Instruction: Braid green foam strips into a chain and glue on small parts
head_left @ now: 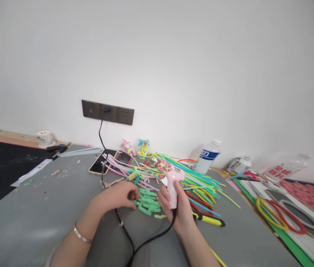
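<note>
A pale pink glue gun (pixel 171 187) stands upright in my right hand (pixel 177 204), its fingers wrapped round the handle and its black cord hanging below. My left hand (pixel 127 194) is curled at the left edge of a pile of short green fuzzy pieces (pixel 147 202); whether its fingertips hold one is too small to tell. Behind my hands lie pink pipe cleaners (pixel 118 165) and, to the right, teal and yellow ones (pixel 198 181). A small yellow and green fuzzy piece (pixel 134 175) rests just beyond my left hand.
Phones (pixel 102 162) lie behind the black cord. Two small fuzzy figures (pixel 143 146) stand by the wall. A bottle (pixel 207 156) is at the back right. A yellow cutter (pixel 209 219) lies right of my right hand, and coloured loops (pixel 271 213) lie farther right.
</note>
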Available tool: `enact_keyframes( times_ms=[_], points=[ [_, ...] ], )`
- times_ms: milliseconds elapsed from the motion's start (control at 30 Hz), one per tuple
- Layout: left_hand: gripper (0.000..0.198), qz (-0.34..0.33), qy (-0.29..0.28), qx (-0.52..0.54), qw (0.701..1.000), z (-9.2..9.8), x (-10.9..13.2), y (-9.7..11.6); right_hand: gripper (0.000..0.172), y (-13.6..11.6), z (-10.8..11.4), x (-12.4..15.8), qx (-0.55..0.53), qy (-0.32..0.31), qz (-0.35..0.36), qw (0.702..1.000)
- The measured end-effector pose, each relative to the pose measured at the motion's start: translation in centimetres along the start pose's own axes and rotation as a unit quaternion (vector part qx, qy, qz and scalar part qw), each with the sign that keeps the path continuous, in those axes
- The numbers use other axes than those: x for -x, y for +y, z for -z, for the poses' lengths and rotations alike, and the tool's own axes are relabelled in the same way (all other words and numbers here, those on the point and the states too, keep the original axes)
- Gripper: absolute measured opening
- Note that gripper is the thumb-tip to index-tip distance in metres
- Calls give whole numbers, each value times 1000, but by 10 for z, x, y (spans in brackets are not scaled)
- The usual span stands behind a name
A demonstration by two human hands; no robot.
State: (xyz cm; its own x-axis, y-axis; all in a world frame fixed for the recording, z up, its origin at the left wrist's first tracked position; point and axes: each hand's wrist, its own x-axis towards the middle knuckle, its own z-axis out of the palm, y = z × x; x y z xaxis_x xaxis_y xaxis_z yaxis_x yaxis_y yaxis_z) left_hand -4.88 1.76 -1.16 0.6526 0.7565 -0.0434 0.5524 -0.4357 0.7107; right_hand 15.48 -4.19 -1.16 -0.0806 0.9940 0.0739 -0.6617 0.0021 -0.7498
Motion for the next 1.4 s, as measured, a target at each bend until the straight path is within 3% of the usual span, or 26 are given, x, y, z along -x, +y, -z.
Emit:
enact_keyframes(
  times_ms=[200, 333, 500, 767, 1133, 1400],
  points=[
    [2, 10, -4, -4, 1000, -1, 0, -2, 35, -3, -3, 2, 7, 13, -11, 1000],
    [7, -3, 11, 15, 1000, 6, 1, 1, 34, 0, -2, 2, 24, 39, 1, 999],
    [14, -40, 104, 77, 991, 11, -2, 18, 27, 2, -1, 0, 21, 62, 12, 998],
    [15, -57, 258, 118, 957, -2, -13, 26, 27, 5, -1, 1, 25, 51, 3, 998],
    [13, -87, 208, 192, 955, -16, -15, 34, 35, 10, 2, 0, 68, 42, 13, 997],
    [8, -123, 162, 185, 961, -18, -12, 44, 48, 15, 6, -1, 113, 79, 3, 990]
  ],
)
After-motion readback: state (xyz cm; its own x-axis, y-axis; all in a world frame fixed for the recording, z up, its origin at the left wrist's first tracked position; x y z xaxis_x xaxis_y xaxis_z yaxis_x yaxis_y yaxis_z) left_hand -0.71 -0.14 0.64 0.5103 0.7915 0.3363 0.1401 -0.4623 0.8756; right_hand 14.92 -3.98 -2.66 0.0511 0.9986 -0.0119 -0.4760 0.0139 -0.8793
